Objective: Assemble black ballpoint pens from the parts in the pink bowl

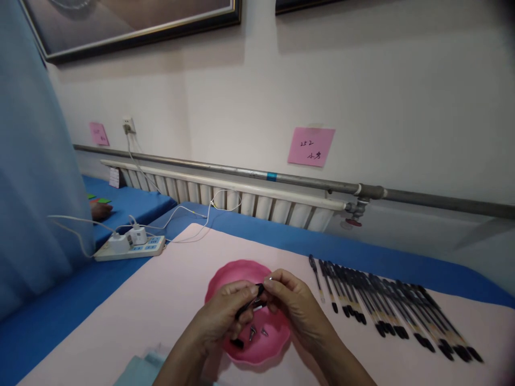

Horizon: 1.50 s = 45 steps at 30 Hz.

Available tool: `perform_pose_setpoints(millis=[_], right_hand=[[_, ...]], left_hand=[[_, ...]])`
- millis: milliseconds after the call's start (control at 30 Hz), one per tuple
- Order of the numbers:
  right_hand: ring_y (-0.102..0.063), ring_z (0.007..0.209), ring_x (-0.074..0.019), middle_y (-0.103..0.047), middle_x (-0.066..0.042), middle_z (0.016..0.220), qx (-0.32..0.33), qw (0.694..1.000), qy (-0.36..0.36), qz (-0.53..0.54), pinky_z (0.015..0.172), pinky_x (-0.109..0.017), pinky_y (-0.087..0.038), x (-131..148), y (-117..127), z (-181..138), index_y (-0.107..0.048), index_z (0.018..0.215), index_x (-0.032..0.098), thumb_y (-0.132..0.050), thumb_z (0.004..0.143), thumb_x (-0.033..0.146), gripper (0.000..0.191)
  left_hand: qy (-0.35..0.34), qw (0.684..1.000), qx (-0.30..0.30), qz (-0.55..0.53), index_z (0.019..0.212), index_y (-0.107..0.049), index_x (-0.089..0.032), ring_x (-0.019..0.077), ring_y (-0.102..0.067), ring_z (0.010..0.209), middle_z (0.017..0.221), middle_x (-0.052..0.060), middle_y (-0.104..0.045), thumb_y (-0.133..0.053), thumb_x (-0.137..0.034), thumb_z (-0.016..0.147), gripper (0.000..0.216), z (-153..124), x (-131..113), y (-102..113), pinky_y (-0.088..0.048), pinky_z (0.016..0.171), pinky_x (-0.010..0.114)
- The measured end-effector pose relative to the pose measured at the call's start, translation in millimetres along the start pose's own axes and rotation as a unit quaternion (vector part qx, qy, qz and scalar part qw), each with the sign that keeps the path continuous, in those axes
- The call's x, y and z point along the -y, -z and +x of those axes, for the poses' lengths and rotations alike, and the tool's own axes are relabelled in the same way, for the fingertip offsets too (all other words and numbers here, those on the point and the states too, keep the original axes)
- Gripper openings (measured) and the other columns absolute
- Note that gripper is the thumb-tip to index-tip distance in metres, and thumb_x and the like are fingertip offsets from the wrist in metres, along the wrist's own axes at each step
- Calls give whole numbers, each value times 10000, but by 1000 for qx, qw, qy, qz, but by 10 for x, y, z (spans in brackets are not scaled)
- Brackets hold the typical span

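Note:
My left hand is closed over the pink scalloped dish, its thumb and fingers round a black pen part. Opposite it, my right hand pinches a small shiny piece close to the dark end of that part; its exact kind is too small to make out. The two hands nearly meet. In the dish below lie small silver cone-shaped pen tips and a short black piece. Fingers hide much of what is held.
Several black pens lie in a slanting row on the pink sheet, right of the dish. A power strip with plugged-in chargers sits left. Pale blue material is at the front. Another person's hand rests on the far-left blue surface.

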State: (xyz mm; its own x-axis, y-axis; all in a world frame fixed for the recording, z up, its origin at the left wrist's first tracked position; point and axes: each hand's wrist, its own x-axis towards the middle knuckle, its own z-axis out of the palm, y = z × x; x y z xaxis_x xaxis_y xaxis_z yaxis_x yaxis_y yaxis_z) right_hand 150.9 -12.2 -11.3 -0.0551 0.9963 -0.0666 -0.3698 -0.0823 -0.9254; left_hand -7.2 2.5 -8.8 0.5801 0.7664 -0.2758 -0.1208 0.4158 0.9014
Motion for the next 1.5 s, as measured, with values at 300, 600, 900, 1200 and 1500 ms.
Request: perform_pose_setpoints(millis=[300,600,900,1200,1500], right_hand=[[-495,546,-120,-623,0,578,-33,998,21,-49,574,-258,-380,-3,14,23,-683,689,161,-749,642,377,230],[-502,566,-125,-608,12,566,-43,996,30,-66,590,-258,-389,-21,-30,10,-685,682,160,-754,624,361,219],[-479,553,-117,-559,30,542,-59,997,33,-35,584,-252,-371,-90,3,39,-662,654,166,-748,650,379,230],[-485,574,-118,-605,12,604,-59,997,31,-38,593,-251,-380,-84,36,64,-705,722,162,-751,643,370,228],[-485,560,-114,-607,15,589,-58,997,18,-38,583,-254,-371,-81,-15,42,-701,692,164,-759,602,353,217]], left_hand=[[5,1000,-10,4,816,-557,-164,18,-177,313,425,-90,-385,-558,-533,756,373,21,19,-18,-66,331,187],[-14,1000,-23,16,730,-510,-186,33,-218,302,416,-84,-393,-531,-538,774,355,93,112,-4,-106,328,188],[-39,999,-34,12,690,-456,-193,38,-220,331,400,-91,-367,-567,-546,742,374,96,112,-28,-99,345,196],[-64,997,-46,19,704,-486,-176,39,-241,361,402,-92,-348,-564,-518,759,355,98,94,-8,-124,391,205],[-47,997,-39,44,704,-494,-175,38,-218,365,409,-90,-357,-570,-536,742,371,24,2,-5,-101,394,214]])
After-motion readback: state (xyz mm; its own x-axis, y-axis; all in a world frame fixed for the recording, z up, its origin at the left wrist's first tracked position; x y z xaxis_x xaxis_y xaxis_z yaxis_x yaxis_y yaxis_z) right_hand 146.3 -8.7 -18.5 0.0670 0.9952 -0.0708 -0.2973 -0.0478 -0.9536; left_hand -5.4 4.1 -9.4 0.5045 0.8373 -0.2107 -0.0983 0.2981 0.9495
